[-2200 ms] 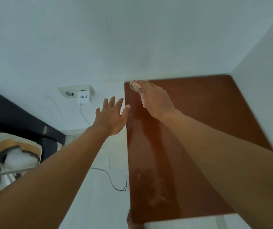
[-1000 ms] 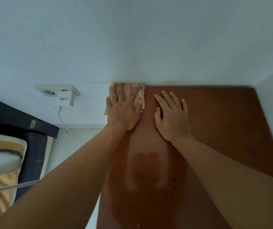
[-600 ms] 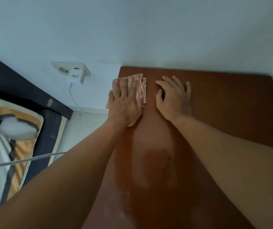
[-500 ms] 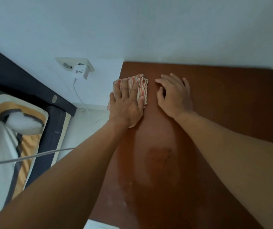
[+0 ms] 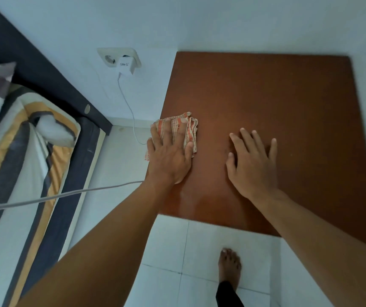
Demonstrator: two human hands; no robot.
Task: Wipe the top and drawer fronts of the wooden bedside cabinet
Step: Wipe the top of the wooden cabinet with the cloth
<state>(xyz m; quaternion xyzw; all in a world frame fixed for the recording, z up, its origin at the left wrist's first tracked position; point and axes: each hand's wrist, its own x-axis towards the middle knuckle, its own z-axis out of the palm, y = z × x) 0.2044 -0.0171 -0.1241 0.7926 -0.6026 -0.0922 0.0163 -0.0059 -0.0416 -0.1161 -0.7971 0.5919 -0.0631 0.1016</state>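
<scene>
At the left edge of the wooden cabinet top (image 5: pixel 277 96), about midway between near and far, your left hand (image 5: pixel 168 161) presses a folded cloth (image 5: pixel 192 127) flat. Its fingers (image 5: pixel 181 138) are straight and spread over the cloth, none curled round it. The cloth is cream with orange-red stripes, rumpled, and part of it overhangs the left edge. Your right hand (image 5: pixel 254 167) lies palm-down on the bare wood to its right, fingers extended, holding nothing. The top is glossy reddish-brown, with a paler sheen by the near edge. A white charger (image 5: pixel 125 66) sits in the wall socket (image 5: pixel 111 57) far left.
</scene>
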